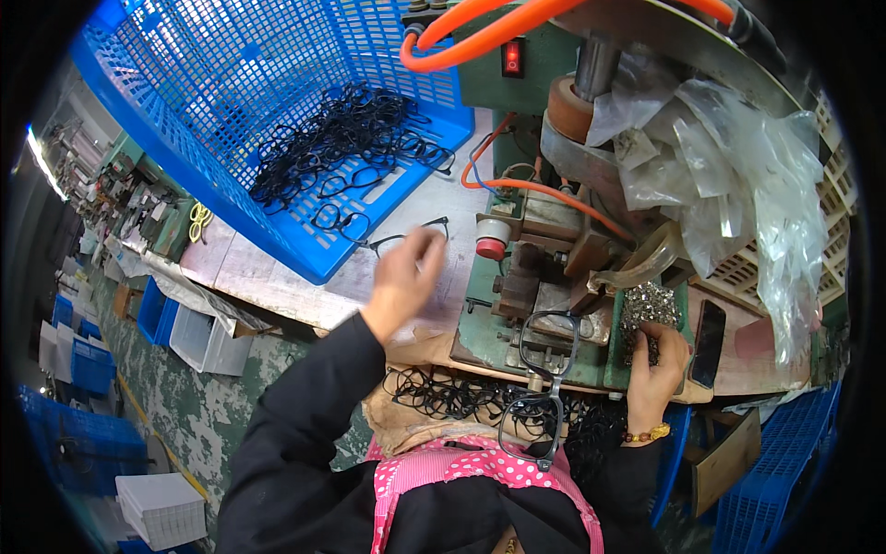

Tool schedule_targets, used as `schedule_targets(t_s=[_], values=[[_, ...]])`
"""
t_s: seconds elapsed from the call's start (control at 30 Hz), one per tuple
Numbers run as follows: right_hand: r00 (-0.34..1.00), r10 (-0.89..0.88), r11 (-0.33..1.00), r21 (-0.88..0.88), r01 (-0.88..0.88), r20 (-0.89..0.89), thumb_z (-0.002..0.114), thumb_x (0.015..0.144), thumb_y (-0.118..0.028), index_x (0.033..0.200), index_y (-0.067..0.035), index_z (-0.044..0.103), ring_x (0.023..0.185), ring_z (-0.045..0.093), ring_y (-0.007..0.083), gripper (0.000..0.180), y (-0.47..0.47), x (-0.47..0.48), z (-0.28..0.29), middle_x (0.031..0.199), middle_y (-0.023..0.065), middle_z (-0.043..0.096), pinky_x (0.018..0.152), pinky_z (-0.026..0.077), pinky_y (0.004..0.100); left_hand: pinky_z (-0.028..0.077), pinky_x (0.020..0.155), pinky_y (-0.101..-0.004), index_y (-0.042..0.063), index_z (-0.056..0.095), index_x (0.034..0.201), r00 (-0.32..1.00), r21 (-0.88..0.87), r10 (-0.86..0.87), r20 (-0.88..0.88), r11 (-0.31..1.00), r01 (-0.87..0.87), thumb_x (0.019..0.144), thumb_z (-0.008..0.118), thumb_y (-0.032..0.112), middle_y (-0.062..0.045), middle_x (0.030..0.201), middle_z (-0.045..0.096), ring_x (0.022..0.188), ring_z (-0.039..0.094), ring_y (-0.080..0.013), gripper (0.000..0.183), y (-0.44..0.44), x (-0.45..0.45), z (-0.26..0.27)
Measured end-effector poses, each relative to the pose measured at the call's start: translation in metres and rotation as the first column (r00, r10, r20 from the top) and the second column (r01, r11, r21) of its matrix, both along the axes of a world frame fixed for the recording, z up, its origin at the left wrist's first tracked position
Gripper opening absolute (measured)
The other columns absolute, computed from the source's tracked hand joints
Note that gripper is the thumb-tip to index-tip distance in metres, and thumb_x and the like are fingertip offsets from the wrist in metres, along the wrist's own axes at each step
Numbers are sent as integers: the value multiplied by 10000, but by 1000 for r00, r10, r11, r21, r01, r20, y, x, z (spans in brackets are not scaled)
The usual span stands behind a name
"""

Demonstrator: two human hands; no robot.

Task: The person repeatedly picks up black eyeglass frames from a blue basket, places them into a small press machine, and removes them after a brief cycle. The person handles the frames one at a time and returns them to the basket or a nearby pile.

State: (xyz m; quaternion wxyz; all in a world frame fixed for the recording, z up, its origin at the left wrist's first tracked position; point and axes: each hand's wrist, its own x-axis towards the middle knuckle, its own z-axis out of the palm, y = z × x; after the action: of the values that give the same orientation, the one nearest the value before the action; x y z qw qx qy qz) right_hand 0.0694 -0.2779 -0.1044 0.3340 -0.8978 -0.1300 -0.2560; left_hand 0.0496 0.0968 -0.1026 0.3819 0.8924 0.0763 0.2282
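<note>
My left hand (408, 277), blurred by motion, is over a dark eyeglass frame (387, 241) on the worktop beside the blue basket's lip. Whether its fingers grip that frame is not clear. The fingertips of my right hand (656, 370) reach into a heap of tiny metal parts (647, 305) in a green tray (615, 346); what they pinch is hidden. Between my hands stands a green bench machine (477, 339) with a metal fixture (561, 311). A dark grey eyeglass frame (556, 384) appears upright in front of it, its support unclear.
Black eyeglass frames (346, 131) pile up inside the tipped blue plastic basket (291, 253). More frames (450, 395) lie along the machine's near edge. An orange hose (554, 195), a red push button (490, 248), plastic bags (747, 159) and a phone (709, 343) are close by.
</note>
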Motion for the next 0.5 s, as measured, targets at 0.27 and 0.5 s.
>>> schedule_targets(t_s=[0.27,0.5], values=[[1000,19,993,117,-20,11,625,858,52,967,5,608,877,607,286,120,7,-4,2,932,125,627,853,470,371,514,758,-428,11,602,1227,951,105,-1,-310,994,35,888,611,88,-165,899,618,833,631,-318,347,40,-7,-62],[968,169,878,475,-62,-185,619,959,13,1072,37,670,964,611,161,127,13,0,-10,1016,75,663,914,475,287,338,554,-221,46,657,1235,919,-866,-299,-258,492,-83,947,683,156,60,882,576,671,436,-29,310,7,-62,31]])
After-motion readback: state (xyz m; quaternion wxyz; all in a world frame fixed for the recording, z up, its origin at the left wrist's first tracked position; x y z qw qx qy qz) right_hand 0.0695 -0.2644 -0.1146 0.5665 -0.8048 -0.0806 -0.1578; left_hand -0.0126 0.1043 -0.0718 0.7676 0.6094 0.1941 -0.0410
